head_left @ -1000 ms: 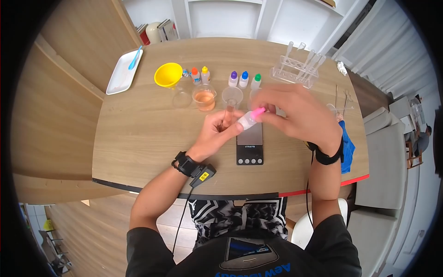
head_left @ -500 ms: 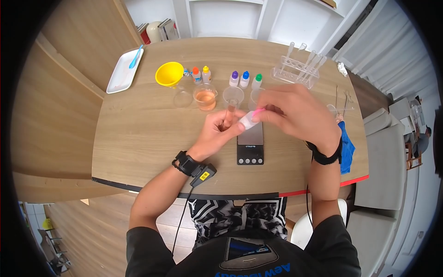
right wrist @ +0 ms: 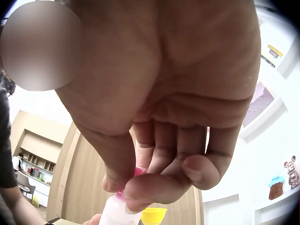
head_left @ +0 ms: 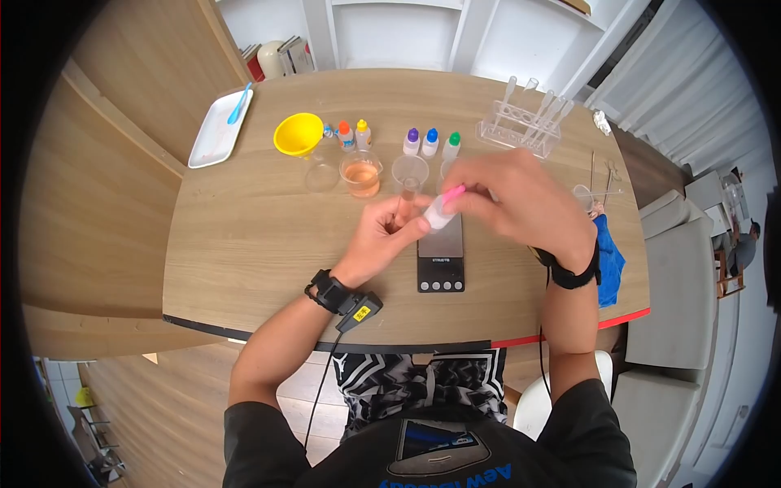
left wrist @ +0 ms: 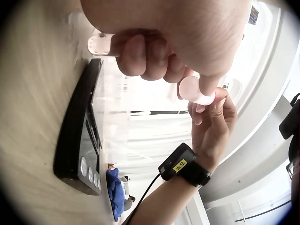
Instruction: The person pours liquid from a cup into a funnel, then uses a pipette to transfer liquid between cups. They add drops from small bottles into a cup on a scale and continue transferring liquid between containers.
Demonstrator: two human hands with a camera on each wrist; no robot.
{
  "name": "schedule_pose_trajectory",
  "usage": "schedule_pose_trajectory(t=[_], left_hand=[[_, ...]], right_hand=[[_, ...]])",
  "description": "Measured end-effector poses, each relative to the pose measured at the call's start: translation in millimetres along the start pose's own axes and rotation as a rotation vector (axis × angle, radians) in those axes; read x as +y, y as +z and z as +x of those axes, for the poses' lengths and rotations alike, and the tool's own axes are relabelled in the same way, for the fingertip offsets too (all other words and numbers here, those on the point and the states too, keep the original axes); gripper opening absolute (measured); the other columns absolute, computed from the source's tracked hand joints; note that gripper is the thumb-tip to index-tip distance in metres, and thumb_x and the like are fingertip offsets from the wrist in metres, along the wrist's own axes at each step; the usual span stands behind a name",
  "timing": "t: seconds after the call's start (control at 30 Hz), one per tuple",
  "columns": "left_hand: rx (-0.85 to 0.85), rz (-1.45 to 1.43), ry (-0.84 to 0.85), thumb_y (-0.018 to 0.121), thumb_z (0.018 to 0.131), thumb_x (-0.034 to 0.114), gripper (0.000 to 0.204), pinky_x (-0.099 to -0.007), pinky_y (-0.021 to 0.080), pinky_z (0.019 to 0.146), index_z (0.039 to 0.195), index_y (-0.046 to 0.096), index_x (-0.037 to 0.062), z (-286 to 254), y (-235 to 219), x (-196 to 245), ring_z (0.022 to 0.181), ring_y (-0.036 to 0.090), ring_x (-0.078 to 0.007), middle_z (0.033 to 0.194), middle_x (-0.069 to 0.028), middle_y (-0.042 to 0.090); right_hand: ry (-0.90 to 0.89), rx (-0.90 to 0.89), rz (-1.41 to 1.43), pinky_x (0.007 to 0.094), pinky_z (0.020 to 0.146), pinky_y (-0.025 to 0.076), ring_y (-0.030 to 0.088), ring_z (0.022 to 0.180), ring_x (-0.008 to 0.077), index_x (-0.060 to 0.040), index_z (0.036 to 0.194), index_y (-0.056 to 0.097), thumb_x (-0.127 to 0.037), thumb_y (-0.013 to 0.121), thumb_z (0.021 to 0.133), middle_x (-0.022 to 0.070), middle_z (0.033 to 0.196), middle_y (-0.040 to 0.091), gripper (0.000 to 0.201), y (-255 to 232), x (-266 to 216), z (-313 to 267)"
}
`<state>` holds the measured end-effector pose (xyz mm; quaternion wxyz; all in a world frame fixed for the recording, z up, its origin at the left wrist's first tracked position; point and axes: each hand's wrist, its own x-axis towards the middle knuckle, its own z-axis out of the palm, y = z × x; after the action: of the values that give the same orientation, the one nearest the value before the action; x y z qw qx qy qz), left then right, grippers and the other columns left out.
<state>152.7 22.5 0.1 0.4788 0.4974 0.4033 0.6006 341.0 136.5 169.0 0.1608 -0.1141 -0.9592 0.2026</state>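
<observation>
Left hand (head_left: pixel 381 232) and right hand (head_left: pixel 521 203) meet around a small bottle (head_left: pixel 438 216), up over the tabletop (head_left: pixel 244 244) by the scale (head_left: pixel 440 275).
From here I see the left grip closed narrowly on the tilted bottle's body, its curled fingers also holding a tube (left wrist: pixel 100 44), while the right grip pinches the pink cap (head_left: pixel 453 195). The work sits well in from the near edge; plain wood stretches from the left wrist to the left edge. Ahead it's tighter, with a clear cup (head_left: pixel 410 169) close to the fingers. A blue cloth (head_left: pixel 610 264) lies near the right edge.
</observation>
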Motion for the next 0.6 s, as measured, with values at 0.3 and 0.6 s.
schedule_pose_trajectory(t=[0.3,0.6], left_hand=[[-0.069,-0.028,0.002,0.059,0.109,0.032,0.035,-0.0241,0.025,0.053,0.122,0.063,-0.0005,2.1,2.9,20.1,0.057,0.034,-0.0038,0.068,0.0077,0.038],[-0.063,-0.002,-0.033,0.059,0.108,0.025,0.026,-0.0240,0.024,0.053,0.115,0.064,-0.0002,2.2,1.4,16.1,0.057,0.035,-0.0038,0.069,0.0069,0.042]], right_hand=[[0.253,0.424,-0.153,0.0387,0.071,0.055,0.072,0.078,0.0340,-0.0001,0.102,0.073,-0.007,0.071,0.094,0.0196,0.086,0.074,0.011,-30.0,59.7,-5.3],[0.382,0.191,-0.229,0.0487,0.079,0.056,0.070,0.089,0.0419,-0.0001,0.102,0.074,-0.012,0.071,0.093,0.0217,0.092,0.074,0.015,9.7,111.0,1.5]])
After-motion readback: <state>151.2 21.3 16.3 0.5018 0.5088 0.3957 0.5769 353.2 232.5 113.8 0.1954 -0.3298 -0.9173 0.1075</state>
